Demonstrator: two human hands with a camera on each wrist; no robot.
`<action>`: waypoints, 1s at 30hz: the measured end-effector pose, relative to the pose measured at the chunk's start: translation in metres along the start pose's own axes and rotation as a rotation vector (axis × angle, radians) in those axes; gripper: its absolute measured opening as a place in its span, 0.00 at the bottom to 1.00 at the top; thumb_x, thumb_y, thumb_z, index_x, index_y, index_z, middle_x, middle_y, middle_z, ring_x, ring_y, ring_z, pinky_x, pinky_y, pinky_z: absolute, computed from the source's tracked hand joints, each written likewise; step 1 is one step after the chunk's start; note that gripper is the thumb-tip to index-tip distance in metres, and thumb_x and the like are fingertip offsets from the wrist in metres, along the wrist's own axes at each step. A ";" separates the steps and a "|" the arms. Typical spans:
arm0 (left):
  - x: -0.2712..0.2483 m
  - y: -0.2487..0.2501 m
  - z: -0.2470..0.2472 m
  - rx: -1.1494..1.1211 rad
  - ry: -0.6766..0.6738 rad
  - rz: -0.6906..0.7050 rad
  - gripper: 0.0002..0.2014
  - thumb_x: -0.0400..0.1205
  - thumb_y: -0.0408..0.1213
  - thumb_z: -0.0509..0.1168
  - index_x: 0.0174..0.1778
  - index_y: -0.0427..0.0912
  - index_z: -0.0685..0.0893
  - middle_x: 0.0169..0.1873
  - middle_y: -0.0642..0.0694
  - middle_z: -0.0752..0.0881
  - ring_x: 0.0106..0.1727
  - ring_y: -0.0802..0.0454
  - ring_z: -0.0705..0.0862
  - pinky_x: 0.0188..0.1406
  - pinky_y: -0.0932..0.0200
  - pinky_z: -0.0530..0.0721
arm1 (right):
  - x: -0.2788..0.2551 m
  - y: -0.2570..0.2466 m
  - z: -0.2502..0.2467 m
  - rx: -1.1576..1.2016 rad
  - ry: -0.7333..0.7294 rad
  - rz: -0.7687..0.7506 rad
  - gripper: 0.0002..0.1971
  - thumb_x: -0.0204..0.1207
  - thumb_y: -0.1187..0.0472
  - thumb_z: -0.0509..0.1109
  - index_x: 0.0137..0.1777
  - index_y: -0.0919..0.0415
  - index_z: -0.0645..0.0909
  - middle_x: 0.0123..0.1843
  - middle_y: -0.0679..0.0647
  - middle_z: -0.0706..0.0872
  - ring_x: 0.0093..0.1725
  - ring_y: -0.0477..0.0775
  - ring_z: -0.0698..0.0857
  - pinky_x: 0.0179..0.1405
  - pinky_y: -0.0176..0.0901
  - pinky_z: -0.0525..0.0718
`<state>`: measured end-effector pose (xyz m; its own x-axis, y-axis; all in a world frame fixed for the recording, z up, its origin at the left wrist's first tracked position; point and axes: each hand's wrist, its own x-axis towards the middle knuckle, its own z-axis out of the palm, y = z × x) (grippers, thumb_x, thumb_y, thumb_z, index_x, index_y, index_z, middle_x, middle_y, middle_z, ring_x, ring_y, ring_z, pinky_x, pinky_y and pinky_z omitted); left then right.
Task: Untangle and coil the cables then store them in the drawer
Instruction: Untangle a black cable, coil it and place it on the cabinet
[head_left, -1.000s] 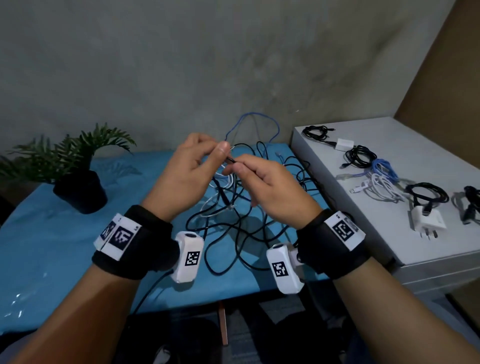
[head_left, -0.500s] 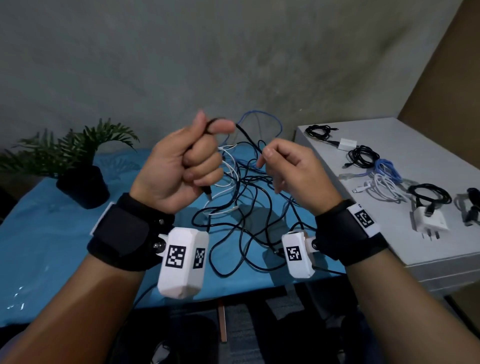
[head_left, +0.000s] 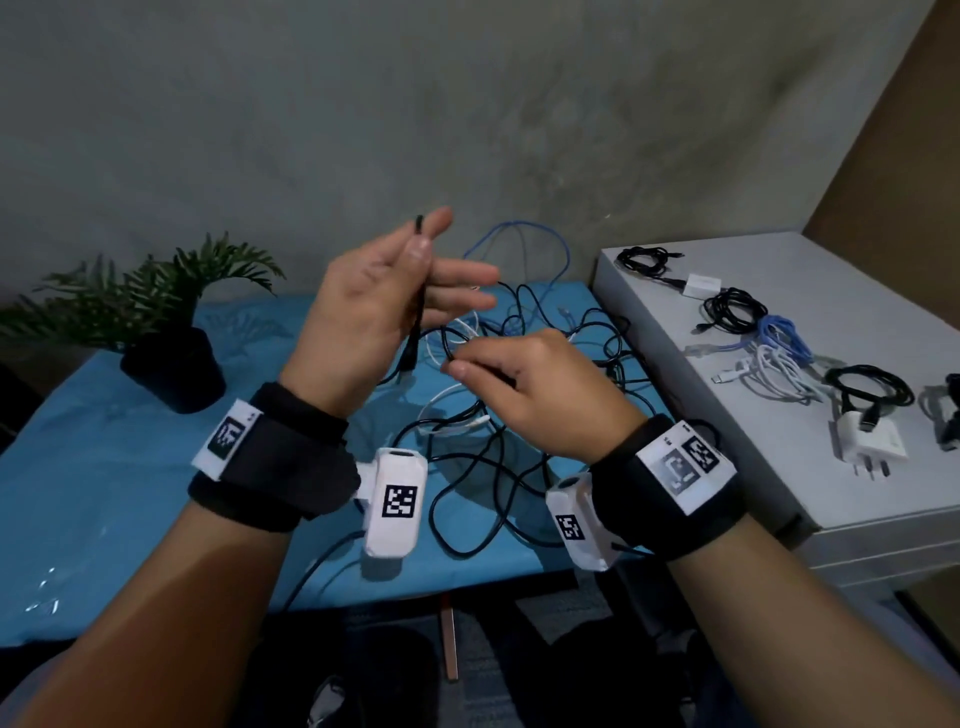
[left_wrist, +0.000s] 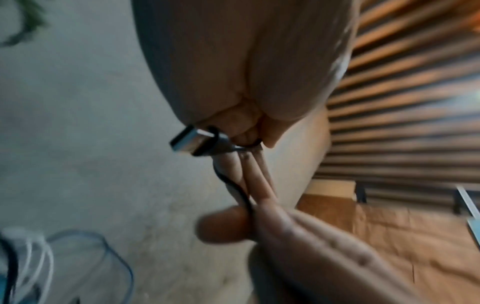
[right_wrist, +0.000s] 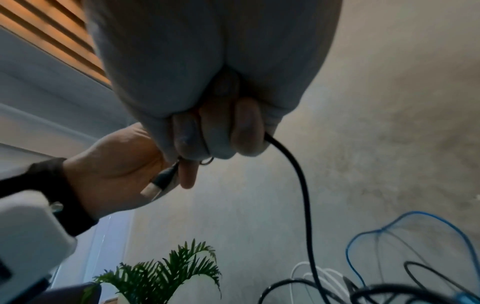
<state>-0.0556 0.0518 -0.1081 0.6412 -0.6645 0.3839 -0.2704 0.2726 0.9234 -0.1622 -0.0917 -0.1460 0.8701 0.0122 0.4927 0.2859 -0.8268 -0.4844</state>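
Left hand (head_left: 374, 306) raised, right hand (head_left: 540, 389) pinching.

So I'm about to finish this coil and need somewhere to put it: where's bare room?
Free: the blue table between the plant and the tangle, and the white cabinet's back, behind the coiled cables. Crowded: the table's right half, under the tangle.

Thin black rubber cable with metal USB plug (head_left: 418, 306): raised above table, pinned by thumb against straight fingers of left hand (head_left: 379, 312), plug hanging down; farther along, gripped in curled right hand (head_left: 524, 387), trailing down into pile.
Tangled pile of black, white, blue cables (head_left: 498, 415): loose on blue tabletop.
Coiled cable bundles (head_left: 779, 343): in row on grey cabinet top.
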 end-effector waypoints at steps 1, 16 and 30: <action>-0.001 0.001 0.000 0.095 -0.011 -0.007 0.18 0.94 0.38 0.52 0.78 0.39 0.73 0.50 0.42 0.94 0.43 0.47 0.93 0.52 0.52 0.90 | 0.000 -0.002 -0.003 -0.007 -0.009 -0.006 0.12 0.86 0.55 0.68 0.44 0.58 0.88 0.26 0.48 0.79 0.27 0.48 0.76 0.31 0.44 0.71; -0.006 0.008 -0.005 0.206 -0.269 -0.177 0.23 0.89 0.50 0.58 0.49 0.33 0.88 0.19 0.47 0.68 0.20 0.52 0.61 0.18 0.61 0.58 | 0.010 0.009 -0.027 0.701 0.225 0.106 0.12 0.87 0.75 0.56 0.55 0.57 0.75 0.43 0.56 0.85 0.31 0.57 0.79 0.32 0.44 0.76; 0.003 0.008 -0.002 -0.107 -0.076 -0.359 0.13 0.91 0.38 0.51 0.40 0.43 0.71 0.28 0.47 0.69 0.17 0.56 0.58 0.21 0.58 0.49 | 0.004 0.035 0.007 0.275 0.021 0.391 0.08 0.83 0.52 0.72 0.57 0.53 0.81 0.46 0.55 0.88 0.47 0.55 0.89 0.52 0.55 0.87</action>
<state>-0.0549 0.0533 -0.0997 0.6255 -0.7793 0.0384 0.0407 0.0817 0.9958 -0.1456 -0.1172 -0.1657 0.9261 -0.2836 0.2487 0.0371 -0.5877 -0.8083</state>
